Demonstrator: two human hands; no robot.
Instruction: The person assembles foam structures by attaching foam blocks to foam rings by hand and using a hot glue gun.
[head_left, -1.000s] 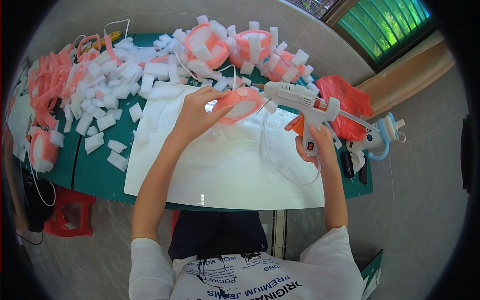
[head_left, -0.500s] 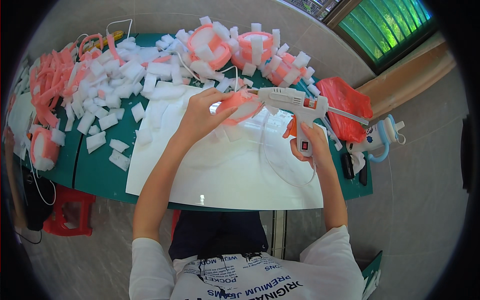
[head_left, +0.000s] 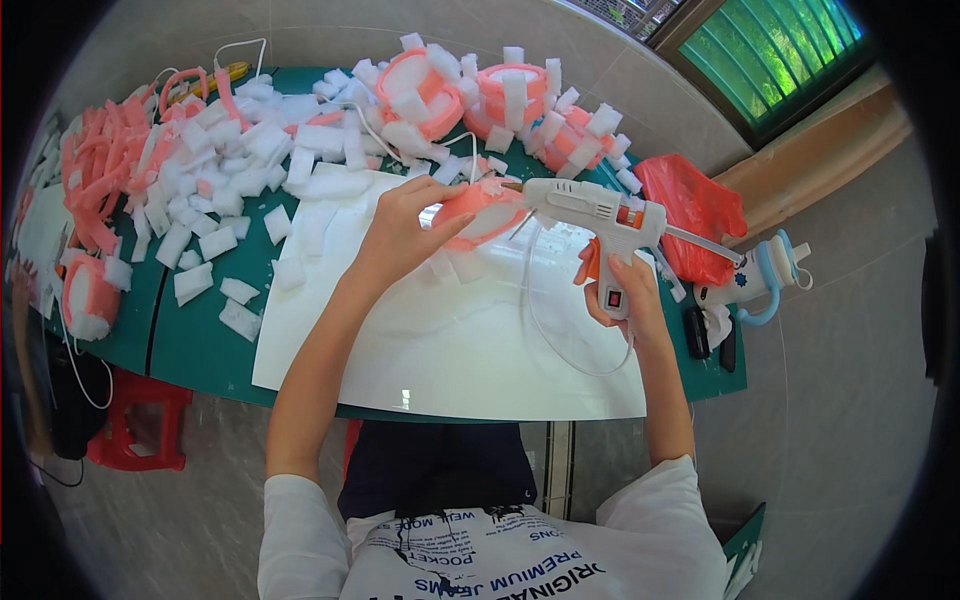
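Observation:
My left hand (head_left: 412,225) is closed on a pink and white foam piece (head_left: 492,221), thumb on the near side and fingers behind it. My right hand (head_left: 622,285) grips a white hot glue gun (head_left: 585,205) by its handle, fingers at the orange trigger. A clear glue stick (head_left: 703,242) sticks out of the gun's back end. The gun's nozzle points left and sits at the upper right edge of the foam piece; whether it touches cannot be made out. Both are above a glossy white board (head_left: 480,340).
White foam blocks (head_left: 215,240) and pink foam strips (head_left: 95,175) are heaped on the left of the green table (head_left: 205,330). Several pink foam rings (head_left: 420,95) with white blocks stand at the back. At right lie a red plastic bag (head_left: 690,215) and a bottle (head_left: 745,275).
The glue gun in my right hand has shifted slightly right and down. My left hand and the foam piece have stayed almost still.

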